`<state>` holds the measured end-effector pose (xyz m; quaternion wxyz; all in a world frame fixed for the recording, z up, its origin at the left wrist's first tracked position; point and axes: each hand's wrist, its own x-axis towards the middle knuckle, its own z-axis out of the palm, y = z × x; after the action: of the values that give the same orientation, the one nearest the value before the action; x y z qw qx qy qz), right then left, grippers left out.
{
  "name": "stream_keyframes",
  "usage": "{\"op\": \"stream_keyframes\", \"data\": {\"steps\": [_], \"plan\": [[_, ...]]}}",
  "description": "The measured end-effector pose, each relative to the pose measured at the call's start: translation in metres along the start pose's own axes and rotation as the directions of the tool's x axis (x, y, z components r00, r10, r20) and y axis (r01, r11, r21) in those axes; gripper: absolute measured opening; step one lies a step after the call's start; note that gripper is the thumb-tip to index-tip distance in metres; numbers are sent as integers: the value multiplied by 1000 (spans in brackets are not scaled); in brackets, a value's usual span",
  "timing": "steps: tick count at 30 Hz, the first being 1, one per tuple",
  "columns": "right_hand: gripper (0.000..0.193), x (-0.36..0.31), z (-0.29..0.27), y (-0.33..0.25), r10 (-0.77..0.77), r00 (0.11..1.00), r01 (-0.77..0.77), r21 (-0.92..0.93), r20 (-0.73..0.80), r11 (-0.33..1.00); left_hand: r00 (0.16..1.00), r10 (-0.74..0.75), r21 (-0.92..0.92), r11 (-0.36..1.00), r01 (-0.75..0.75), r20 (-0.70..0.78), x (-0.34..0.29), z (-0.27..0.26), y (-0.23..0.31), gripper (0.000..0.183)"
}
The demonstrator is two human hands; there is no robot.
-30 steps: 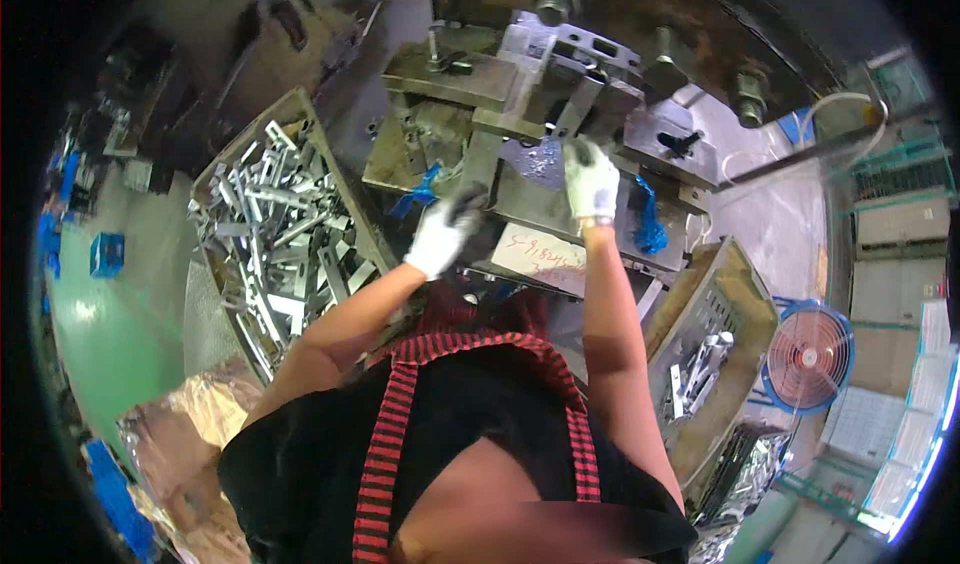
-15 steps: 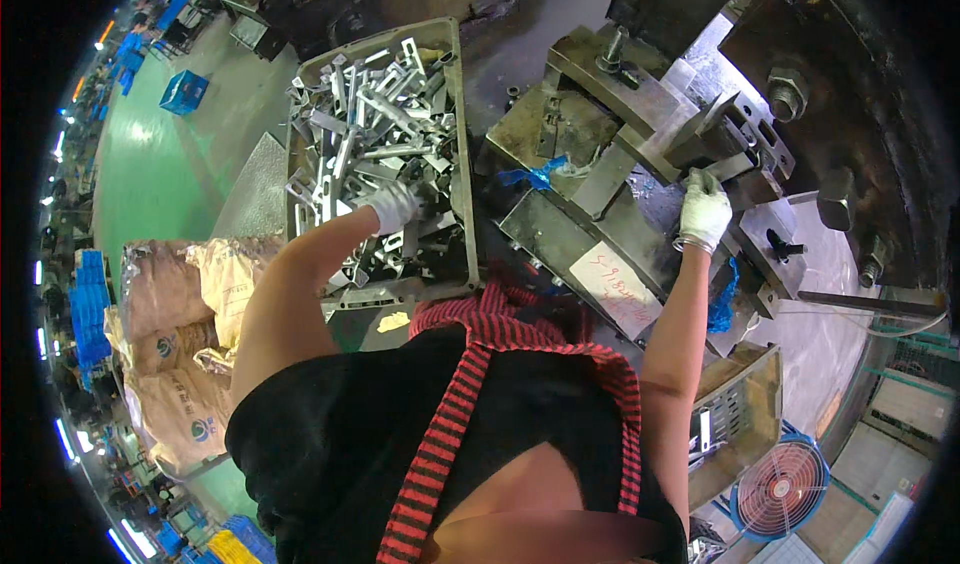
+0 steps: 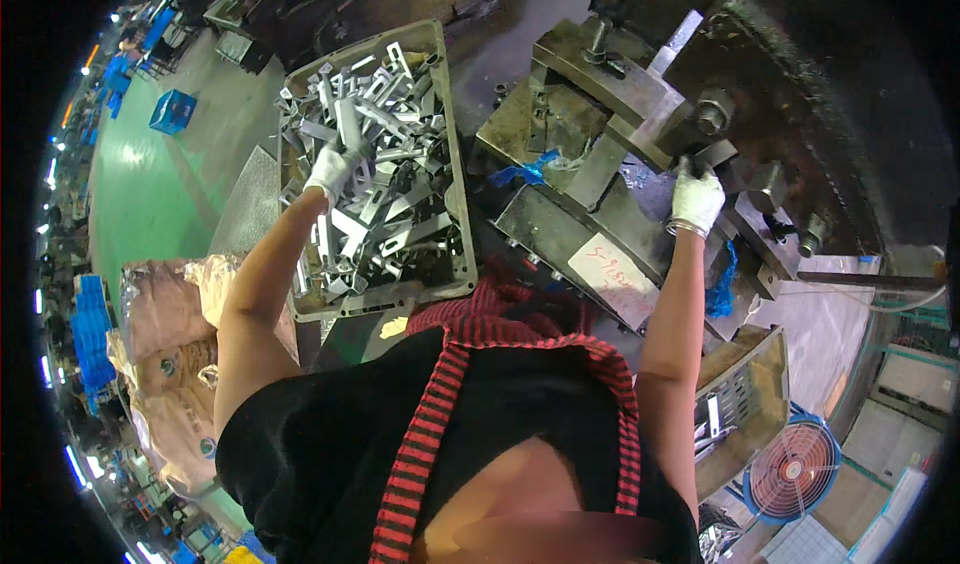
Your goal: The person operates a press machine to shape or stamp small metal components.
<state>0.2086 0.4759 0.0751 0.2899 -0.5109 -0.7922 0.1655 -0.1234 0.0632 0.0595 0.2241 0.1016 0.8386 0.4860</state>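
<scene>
My left hand [image 3: 333,171], in a white glove, is over the left side of a grey bin [image 3: 462,219] heaped with slotted metal brackets [image 3: 412,204]. Its fingers are closed around one silvery bracket [image 3: 348,122], which stands up from the hand above the pile. My right hand [image 3: 697,202], gloved too, reaches into the press die [image 3: 628,94] on the right. Its fingers curl at the die's working gap, beside a short dark block [image 3: 716,152]; whatever they grip is hidden. A flat metal strip [image 3: 676,44] sticks out past the die's far side.
Dark press parts with big bolts [image 3: 713,112] loom close beside my right hand. Blue ties [image 3: 527,169] hang on the die. A second crate [image 3: 745,404] and a fan [image 3: 793,467] stand at lower right. Brown sacks [image 3: 165,374] lie at left.
My left hand has moved left and away from me, out of the pile with a bracket. The press's bolted upper part now sits nearer the die and my right hand, which stays at the die.
</scene>
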Motion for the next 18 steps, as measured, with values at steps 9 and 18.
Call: {"op": "stream_keyframes", "data": {"steps": [9, 18], "plan": [[32, -3, 9, 30, 329, 938, -336, 510, 107, 792, 789, -76, -209, 945, 252, 610, -81, 67, 98, 38], [33, -17, -44, -17, 188, 932, -308, 403, 310, 862, 648, 312, -295, 945, -138, 694, -110, 251, 179, 35]]}}
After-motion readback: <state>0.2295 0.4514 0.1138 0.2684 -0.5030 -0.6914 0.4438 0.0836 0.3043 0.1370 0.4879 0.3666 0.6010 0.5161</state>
